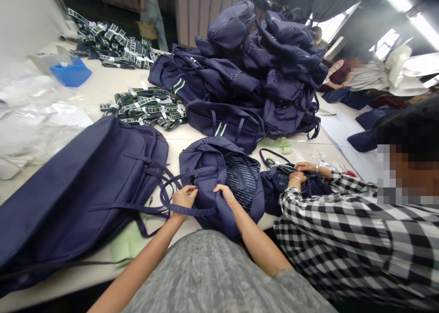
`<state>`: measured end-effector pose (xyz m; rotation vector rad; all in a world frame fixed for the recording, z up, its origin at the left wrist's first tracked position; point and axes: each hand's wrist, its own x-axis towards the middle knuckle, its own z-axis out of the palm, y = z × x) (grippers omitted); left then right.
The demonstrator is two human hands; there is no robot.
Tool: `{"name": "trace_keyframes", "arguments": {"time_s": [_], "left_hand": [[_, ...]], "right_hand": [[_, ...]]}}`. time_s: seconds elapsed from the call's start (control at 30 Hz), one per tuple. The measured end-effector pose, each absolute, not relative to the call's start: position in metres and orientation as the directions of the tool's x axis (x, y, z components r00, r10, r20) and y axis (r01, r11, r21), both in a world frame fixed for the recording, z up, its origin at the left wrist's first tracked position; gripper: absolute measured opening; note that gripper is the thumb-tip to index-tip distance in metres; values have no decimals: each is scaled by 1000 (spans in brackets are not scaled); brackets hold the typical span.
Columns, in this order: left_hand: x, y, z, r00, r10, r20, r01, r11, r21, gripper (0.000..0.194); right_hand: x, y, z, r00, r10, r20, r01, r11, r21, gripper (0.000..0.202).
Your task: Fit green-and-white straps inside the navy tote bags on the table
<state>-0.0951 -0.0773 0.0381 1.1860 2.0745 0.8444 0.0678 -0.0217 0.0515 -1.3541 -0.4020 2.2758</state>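
Observation:
In front of me lies a navy duffel bag [206,198], its main opening spread so that the dark printed lining [242,178] shows. My left hand [185,198] is at the bag's left side, fingers pinched near a small pocket opening; what they hold, if anything, is too small to make out. A looped navy handle [171,208] passes around that wrist. With thumb and fingers closed on the rim of the opening, my right hand [224,195] grips the bag. Flattened navy bags [78,185] with loose straps lie to the left.
Navy bags [236,75] are piled high at the back. Bundled green-and-white straps [147,107] lie left of the pile, near a blue container [71,71]. At right, a co-worker in a checked shirt [343,221] handles another navy bag [310,185]. Clear plastic [34,116] covers the far left.

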Motion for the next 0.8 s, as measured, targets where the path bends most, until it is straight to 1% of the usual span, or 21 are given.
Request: {"name": "trace_keyframes", "arguments": {"time_s": [0.2,0.37,0.47,0.57,0.7,0.8], "left_hand": [[-94,-74,41,-359,921,-155,630,361,688,21],[-95,-71,43,-322,933,-162,679,346,647,24],[-96,-68,43,-362,911,-195,651,397,646,23],[-99,-64,45,-398,879,-261,598,464,654,21],[-102,-58,54,-408,839,-360,545,540,642,19],[-102,-58,59,-409,823,-395,510,565,648,17]], "right_hand": [[64,-25,60,-378,525,-762,-224,-851,-475,17],[61,-25,56,-332,531,-780,-191,-848,-495,9],[61,-25,50,-319,552,-771,-173,-833,-525,6],[61,-24,47,-347,546,-763,-176,-837,-519,7],[61,-24,47,-366,546,-753,-183,-836,-517,9],[61,-24,51,-372,542,-754,-183,-839,-513,11]]}}
